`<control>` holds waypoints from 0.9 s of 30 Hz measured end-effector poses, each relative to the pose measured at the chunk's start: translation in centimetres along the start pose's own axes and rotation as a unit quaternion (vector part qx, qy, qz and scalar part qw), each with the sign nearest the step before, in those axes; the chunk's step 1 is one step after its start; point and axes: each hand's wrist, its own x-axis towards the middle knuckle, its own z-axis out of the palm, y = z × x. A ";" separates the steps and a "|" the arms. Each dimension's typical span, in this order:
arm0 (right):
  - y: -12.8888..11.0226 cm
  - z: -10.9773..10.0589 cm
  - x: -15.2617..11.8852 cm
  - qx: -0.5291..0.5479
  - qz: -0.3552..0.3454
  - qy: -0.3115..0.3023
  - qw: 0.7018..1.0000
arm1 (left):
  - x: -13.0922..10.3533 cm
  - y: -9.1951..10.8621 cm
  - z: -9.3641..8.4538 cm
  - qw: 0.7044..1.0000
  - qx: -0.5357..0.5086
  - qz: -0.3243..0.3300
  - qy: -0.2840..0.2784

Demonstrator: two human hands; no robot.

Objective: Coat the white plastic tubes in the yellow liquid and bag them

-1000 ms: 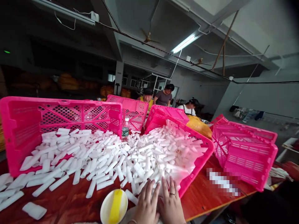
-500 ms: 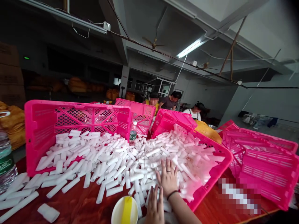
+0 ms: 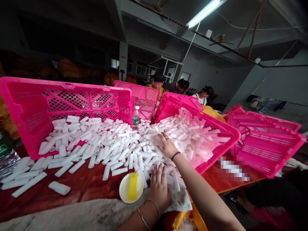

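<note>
Since the first frame, the right hand [image 3: 167, 147] has been moved forward from beside the left hand [image 3: 159, 189], out over the heap of white tubes [image 3: 117, 144]. The view has been tipped downward, so that more of the grey cloth [image 3: 96, 215] and a yellow bag [image 3: 186, 219] is shown at the near edge. The tubes are heaped across the red table [image 3: 84, 187] and spread into two tipped pink crates, the left crate [image 3: 14, 106] and the right crate [image 3: 232, 136]. A bottle [image 3: 136, 119] is stood among them by the left crate's edge. A round dish [image 3: 124, 189] crossed by a yellow strip [image 3: 132, 187] is set just left of the left hand, near the heap's front. The right forearm is extended diagonally from the lower right, past the right crate's near corner; its fingers are stretched out and slightly parted. The left hand is laid at the heap's near edge, fingers straight and close together. Whether anything is covered by either palm cannot be told.
</note>
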 end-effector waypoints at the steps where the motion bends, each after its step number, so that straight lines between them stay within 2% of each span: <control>1: -0.2 -1.1 -1.6 0.009 0.002 0.009 1.000 | 0.1 0.2 -0.3 1.000 0.005 -0.005 0.001; 4: -1.1 -3.6 -8.3 0.055 0.032 0.080 0.995 | 0.1 0.7 -1.0 1.000 0.018 -0.003 0.002; 6: -1.8 -4.0 -12.9 0.088 0.069 0.113 0.987 | 0.1 1.0 -1.2 1.000 0.017 0.011 -0.007; 9: -2.5 -2.6 -17.2 0.063 0.113 0.063 0.990 | 0.3 1.4 -1.0 0.999 0.002 0.014 -0.038; 12: -2.8 -0.7 -17.4 0.009 0.077 -0.037 0.996 | 0.9 1.9 -1.1 0.997 -0.012 0.004 -0.075; 14: -3.0 -0.1 -16.5 0.007 0.032 -0.083 0.996 | 1.0 2.4 -2.0 0.996 -0.011 0.009 -0.088; 17: -3.3 -0.2 -16.0 0.022 -0.007 -0.106 0.994 | -0.5 3.1 -5.3 0.992 -0.029 0.064 -0.103; 20: -3.1 -0.5 -17.2 0.007 0.010 -0.119 0.993 | -3.9 2.8 -10.1 0.983 -0.060 0.128 -0.113; 22: -3.0 -0.4 -18.2 -0.005 0.043 -0.101 0.994 | -6.4 1.0 -13.1 0.987 -0.052 0.115 -0.102; 23: -3.0 -0.3 -18.6 0.000 0.067 -0.078 0.995 | -7.5 -0.6 -14.6 0.992 -0.037 0.087 -0.085; 25: -3.8 -0.1 -19.0 0.058 0.125 -0.016 0.990 | -8.9 -4.8 -17.2 0.999 0.018 0.002 -0.042; 27: -5.6 0.4 -18.6 0.177 0.187 0.017 0.966 | -9.3 -9.6 -19.9 0.990 0.099 -0.101 -0.008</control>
